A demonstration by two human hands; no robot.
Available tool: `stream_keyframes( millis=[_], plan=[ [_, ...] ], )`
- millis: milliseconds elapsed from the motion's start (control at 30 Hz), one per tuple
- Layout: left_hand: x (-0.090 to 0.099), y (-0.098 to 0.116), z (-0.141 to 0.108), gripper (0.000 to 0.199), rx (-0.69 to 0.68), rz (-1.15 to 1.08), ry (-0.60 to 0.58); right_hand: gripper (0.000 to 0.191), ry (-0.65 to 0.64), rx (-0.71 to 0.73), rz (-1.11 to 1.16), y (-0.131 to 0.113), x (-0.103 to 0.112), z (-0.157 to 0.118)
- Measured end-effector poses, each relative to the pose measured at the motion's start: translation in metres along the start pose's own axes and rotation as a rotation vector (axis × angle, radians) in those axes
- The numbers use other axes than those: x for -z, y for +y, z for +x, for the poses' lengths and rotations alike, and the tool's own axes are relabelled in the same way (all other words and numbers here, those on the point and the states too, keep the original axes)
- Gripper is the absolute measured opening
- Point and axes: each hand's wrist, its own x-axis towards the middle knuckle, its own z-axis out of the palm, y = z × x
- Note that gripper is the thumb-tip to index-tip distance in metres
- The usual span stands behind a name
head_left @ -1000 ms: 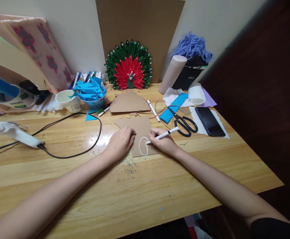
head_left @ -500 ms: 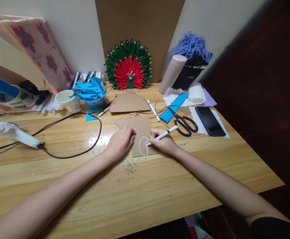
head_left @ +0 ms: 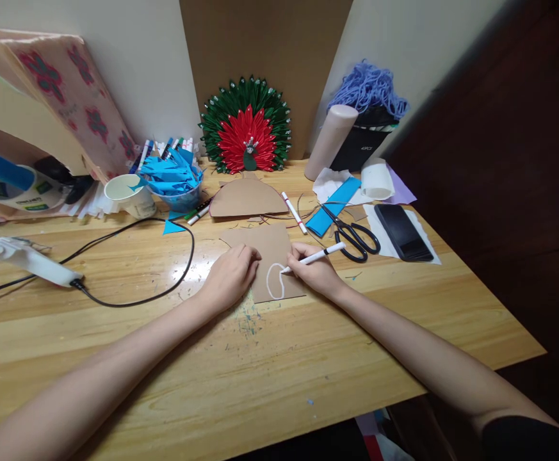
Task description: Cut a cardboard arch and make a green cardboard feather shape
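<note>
A piece of brown cardboard (head_left: 269, 240) lies flat on the wooden table, with a white bean-shaped outline (head_left: 268, 282) drawn on its lower part. My left hand (head_left: 231, 272) rests on the cardboard's left side, fingers curled and pressed together, pinning it to the table. Between the fingers of my right hand (head_left: 315, 269) is a white marker (head_left: 318, 254) with a black band. Its tip touches, or nearly touches, the upper right of the outline. Behind the sheet sits a cardboard half-round (head_left: 248, 198), and a capped marker (head_left: 294, 212) lies beside it.
Black-handled scissors (head_left: 356, 240), a blue folded strip (head_left: 334, 206) and a phone (head_left: 404, 232) lie to the right. On the left are a white glue gun (head_left: 34, 259) with its cord, a paper cup (head_left: 130, 195) and a tub of blue strips (head_left: 176, 186). A red-green fan-shaped ornament (head_left: 248, 128) stands behind.
The marker tip has moved slightly up along the right side of the outline, and the white loop now looks closer to closed. My left hand stays on the cardboard.
</note>
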Motion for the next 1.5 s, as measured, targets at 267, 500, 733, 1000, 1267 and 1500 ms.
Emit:
stream_keyframes(
  millis=[267, 500, 733, 1000, 1267, 1500],
  plan=[
    [0.0012, 0.0002, -0.0008, 0.013, -0.008, 0.007, 0.000, 0.027, 0.019, 0.007, 0.009, 0.0002, -0.0002, 0.0002],
    [0.0013, 0.0008, 0.0002, 0.013, -0.007, 0.001, 0.004, 0.026, 0.026, -0.015, -0.009, 0.0008, 0.0006, 0.0008],
    [0.0017, -0.0001, 0.0002, 0.014, -0.005, -0.008, -0.006, 0.027, 0.062, -0.045, 0.001, 0.0025, 0.0025, 0.0004],
    [0.0009, -0.0003, -0.0010, 0.013, -0.007, -0.009, -0.003, 0.025, 0.113, -0.044, 0.038, 0.0030, 0.0035, 0.0022],
    [0.0021, 0.0008, -0.0001, 0.013, -0.004, -0.007, -0.005, 0.028, 0.064, -0.043, -0.010, 0.0043, 0.0060, 0.0010],
    [0.0013, 0.0003, -0.0004, 0.014, -0.005, -0.001, -0.001, 0.025, 0.094, -0.066, 0.078, 0.0049, 0.0067, 0.0026]
  ],
)
